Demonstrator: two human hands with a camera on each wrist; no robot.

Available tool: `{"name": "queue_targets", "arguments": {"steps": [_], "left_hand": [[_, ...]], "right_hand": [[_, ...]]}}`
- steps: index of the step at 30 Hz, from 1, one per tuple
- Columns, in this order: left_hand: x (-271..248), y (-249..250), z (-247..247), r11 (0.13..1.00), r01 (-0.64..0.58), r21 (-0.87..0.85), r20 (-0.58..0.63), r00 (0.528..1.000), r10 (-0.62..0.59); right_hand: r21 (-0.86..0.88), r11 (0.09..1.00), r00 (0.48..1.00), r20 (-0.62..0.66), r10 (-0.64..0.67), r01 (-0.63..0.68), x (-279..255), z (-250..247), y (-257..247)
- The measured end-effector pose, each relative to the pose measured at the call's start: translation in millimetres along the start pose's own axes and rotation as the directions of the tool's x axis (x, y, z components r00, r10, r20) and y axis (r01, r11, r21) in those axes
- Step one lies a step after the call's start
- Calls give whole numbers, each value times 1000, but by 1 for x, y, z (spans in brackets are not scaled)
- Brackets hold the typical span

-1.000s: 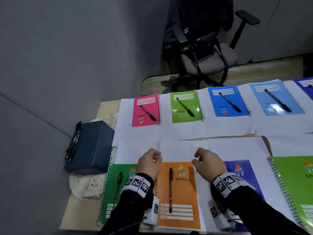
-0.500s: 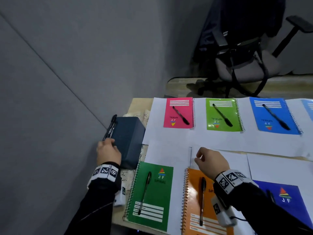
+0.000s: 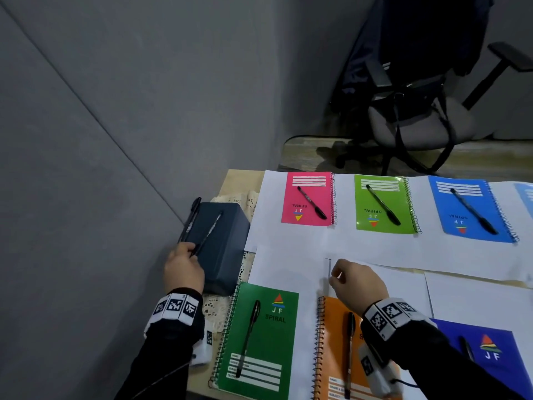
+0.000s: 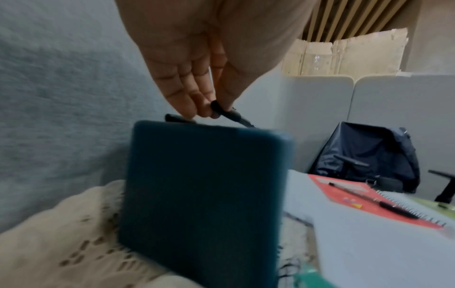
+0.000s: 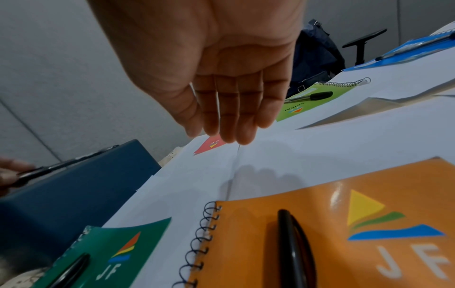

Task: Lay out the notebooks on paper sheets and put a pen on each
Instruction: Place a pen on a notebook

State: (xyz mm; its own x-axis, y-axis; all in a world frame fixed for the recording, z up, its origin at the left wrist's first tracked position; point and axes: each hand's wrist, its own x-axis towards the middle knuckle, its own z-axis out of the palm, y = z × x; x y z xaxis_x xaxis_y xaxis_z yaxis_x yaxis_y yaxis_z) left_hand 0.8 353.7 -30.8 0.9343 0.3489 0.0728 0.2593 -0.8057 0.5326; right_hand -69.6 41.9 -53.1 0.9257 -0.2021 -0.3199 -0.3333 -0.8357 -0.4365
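Note:
My left hand (image 3: 191,252) is at the near end of the dark blue box (image 3: 222,249) and pinches a black pen (image 3: 209,232) lying aslant on its top; the left wrist view shows thumb and fingers (image 4: 194,105) closed round the pen's end (image 4: 227,113). A second pen (image 3: 190,219) lies along the box's left edge. My right hand (image 3: 336,274) hovers over the white paper sheets (image 3: 288,269), fingers (image 5: 236,124) relaxed and holding nothing. The pink (image 3: 305,197), light green (image 3: 383,215), blue (image 3: 473,226), dark green (image 3: 268,339), orange (image 3: 334,350) and purple (image 3: 496,368) notebooks each carry a pen.
The box stands on a lace cloth (image 3: 213,307) at the table's left end, close to the grey partition wall (image 3: 115,140). An office chair (image 3: 418,116) with a dark jacket stands beyond the table's far edge. A pale blue notebook (image 3: 526,197) shows at the right border.
My left hand left the orange notebook, went left to the box and took hold of a pen there. The view swung left. My right hand stayed over the paper.

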Motion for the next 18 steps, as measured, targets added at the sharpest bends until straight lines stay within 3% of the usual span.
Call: {"name": "queue_targets", "arguments": {"steps": [4, 11, 18], "left_hand": [[-14, 33, 4, 988, -76, -132, 2, 997, 77], [-42, 93, 23, 932, -215, -291, 164, 949, 270], [-76, 143, 52, 902, -233, -365, 305, 885, 352]], "right_hand": [[27, 998, 998, -18, -57, 58, -2, -1, -5], [67, 961, 955, -147, -256, 268, -9, -14, -13], [-62, 959, 931, -230, -283, 277, -18, -40, 13]]}}
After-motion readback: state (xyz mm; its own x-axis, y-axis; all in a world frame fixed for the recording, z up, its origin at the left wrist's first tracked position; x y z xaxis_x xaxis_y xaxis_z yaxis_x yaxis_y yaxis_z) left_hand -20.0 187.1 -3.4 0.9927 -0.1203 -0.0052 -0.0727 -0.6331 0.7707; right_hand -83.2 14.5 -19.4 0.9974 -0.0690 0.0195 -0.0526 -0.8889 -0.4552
